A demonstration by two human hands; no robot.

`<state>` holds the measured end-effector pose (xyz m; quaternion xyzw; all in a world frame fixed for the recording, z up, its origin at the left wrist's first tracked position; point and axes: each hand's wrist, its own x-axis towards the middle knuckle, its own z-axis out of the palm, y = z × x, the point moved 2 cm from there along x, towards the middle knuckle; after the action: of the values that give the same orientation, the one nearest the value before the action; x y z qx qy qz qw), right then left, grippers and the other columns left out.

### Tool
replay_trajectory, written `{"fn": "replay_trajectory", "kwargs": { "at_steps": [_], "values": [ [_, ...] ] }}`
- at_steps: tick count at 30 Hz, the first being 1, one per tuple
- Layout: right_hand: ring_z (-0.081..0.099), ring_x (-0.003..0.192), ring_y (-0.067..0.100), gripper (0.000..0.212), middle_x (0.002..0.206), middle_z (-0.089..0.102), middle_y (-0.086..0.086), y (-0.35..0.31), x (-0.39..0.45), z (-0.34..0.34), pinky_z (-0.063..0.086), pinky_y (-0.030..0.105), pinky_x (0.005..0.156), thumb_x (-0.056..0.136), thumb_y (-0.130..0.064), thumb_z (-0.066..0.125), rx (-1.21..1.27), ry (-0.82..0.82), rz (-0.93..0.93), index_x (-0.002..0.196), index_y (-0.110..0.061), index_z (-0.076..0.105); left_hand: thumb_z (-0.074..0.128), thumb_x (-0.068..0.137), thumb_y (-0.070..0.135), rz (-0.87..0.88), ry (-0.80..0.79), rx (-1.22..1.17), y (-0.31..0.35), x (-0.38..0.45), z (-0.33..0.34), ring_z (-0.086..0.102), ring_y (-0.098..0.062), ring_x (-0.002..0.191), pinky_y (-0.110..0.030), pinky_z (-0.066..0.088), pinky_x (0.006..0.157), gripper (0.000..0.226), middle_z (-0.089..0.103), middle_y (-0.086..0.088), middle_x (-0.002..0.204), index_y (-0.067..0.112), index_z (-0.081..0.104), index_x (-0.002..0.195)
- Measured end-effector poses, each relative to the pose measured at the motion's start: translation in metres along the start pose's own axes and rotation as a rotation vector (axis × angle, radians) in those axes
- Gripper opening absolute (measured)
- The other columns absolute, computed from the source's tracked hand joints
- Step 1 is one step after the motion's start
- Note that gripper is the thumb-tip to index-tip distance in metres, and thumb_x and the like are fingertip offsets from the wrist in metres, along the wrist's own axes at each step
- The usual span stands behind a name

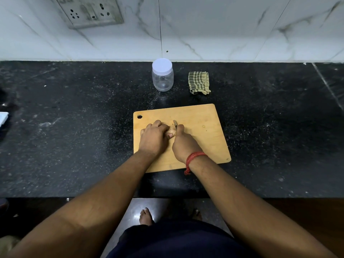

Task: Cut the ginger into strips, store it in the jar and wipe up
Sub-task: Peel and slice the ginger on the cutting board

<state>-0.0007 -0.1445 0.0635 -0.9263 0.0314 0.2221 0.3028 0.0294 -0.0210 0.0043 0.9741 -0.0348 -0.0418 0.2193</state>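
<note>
A piece of ginger [172, 130] lies on the wooden cutting board [204, 127] in the middle of the black counter. My left hand [153, 139] grips the ginger from the left, fingers curled over it. My right hand [183, 144] holds a knife [175, 124], its blade set against the ginger's right end; the handle is hidden in my fist. A clear plastic jar [162, 77] with a white lid on stands behind the board. To its right lies a folded green checked cloth [198, 82].
A small ginger scrap [203, 126] lies on the board's right part. The marble-tiled wall with a socket plate [91, 11] rises behind the counter. A white object [3, 118] pokes in at the left edge. My bare feet show below the counter's front edge.
</note>
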Motion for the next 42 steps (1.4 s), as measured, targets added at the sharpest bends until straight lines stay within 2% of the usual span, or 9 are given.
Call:
{"fn": "replay_trajectory", "kwargs": {
  "at_steps": [5,9,15,19,22,28,32,38,42],
  "values": [
    [0.043,0.061,0.011,0.060,0.073,0.045,-0.001,0.006,-0.010,0.003,0.027,0.027,0.048,0.096,-0.003,0.030,-0.060,-0.009,-0.008,0.153,-0.015,0.016,0.065,0.094,0.032,-0.050,-0.030,-0.062,-0.001,0.004,0.001,0.057,-0.028,0.107,-0.043,0.039,0.090,0.023,0.058,0.001,0.110,0.025,0.070,0.115],
    [0.044,0.063,0.013,0.061,0.075,0.045,-0.001,0.006,-0.011,0.006,0.030,0.030,0.054,0.096,-0.003,0.028,-0.072,0.000,-0.019,0.155,-0.015,0.014,0.065,0.095,0.033,-0.027,-0.057,-0.069,-0.003,0.005,0.001,0.054,-0.027,0.113,-0.043,0.038,0.093,0.027,0.060,0.003,0.118,0.028,0.069,0.122],
    [0.049,0.080,0.022,0.062,0.106,0.061,0.013,0.006,-0.016,0.007,0.036,0.033,0.067,0.096,-0.003,0.027,-0.105,-0.009,-0.004,0.155,-0.013,0.013,0.066,0.095,0.037,0.017,-0.081,-0.058,-0.006,0.005,0.000,0.051,-0.026,0.116,-0.042,0.036,0.091,0.032,0.059,0.003,0.121,0.029,0.067,0.126],
    [0.048,0.064,0.016,0.059,0.078,0.051,0.002,0.009,-0.015,0.011,0.032,0.030,0.052,0.094,0.000,0.028,-0.058,0.015,0.001,0.150,-0.013,0.018,0.066,0.095,0.036,0.024,-0.069,-0.080,-0.008,0.005,0.003,0.051,-0.025,0.115,-0.042,0.035,0.093,0.033,0.060,0.004,0.122,0.028,0.067,0.127],
    [0.046,0.060,0.012,0.056,0.072,0.046,-0.001,0.014,-0.020,0.020,0.029,0.028,0.048,0.095,0.000,0.029,-0.066,0.039,-0.036,0.149,-0.010,0.018,0.066,0.095,0.037,0.019,-0.075,-0.091,-0.009,0.005,0.003,0.050,-0.024,0.117,-0.042,0.034,0.094,0.032,0.059,0.006,0.121,0.029,0.067,0.126],
    [0.048,0.066,0.019,0.058,0.072,0.043,-0.002,0.024,-0.027,0.018,0.037,0.032,0.060,0.093,0.003,0.032,-0.135,-0.013,-0.048,0.147,-0.007,0.018,0.066,0.095,0.036,-0.004,-0.101,-0.124,-0.010,0.009,0.002,0.050,-0.022,0.121,-0.042,0.033,0.098,0.031,0.059,0.007,0.123,0.030,0.067,0.126],
    [0.053,0.065,0.018,0.058,0.076,0.053,0.002,0.036,-0.029,0.017,0.036,0.032,0.053,0.091,0.003,0.034,-0.067,0.031,-0.029,0.145,-0.013,0.019,0.065,0.096,0.036,0.002,-0.100,-0.127,-0.011,0.007,0.003,0.049,-0.023,0.123,-0.043,0.033,0.102,0.033,0.058,0.006,0.126,0.029,0.066,0.128],
    [0.051,0.064,0.021,0.034,0.073,0.047,-0.004,0.047,-0.035,0.024,0.038,0.032,0.057,0.096,-0.003,0.035,-0.020,0.121,-0.057,0.128,-0.010,0.028,0.064,0.097,0.035,-0.010,-0.101,-0.173,-0.015,0.007,0.006,0.047,-0.020,0.124,-0.042,0.029,0.104,0.031,0.058,0.008,0.126,0.031,0.066,0.127],
    [0.055,0.073,0.028,0.033,0.094,0.058,0.009,0.060,-0.023,0.017,0.040,0.035,0.060,0.095,-0.004,0.036,-0.094,0.155,-0.011,0.127,-0.010,0.030,0.064,0.096,0.037,-0.013,-0.094,-0.178,-0.017,0.007,0.007,0.047,-0.019,0.123,-0.041,0.029,0.104,0.030,0.058,0.009,0.125,0.032,0.066,0.126]
  ]
}}
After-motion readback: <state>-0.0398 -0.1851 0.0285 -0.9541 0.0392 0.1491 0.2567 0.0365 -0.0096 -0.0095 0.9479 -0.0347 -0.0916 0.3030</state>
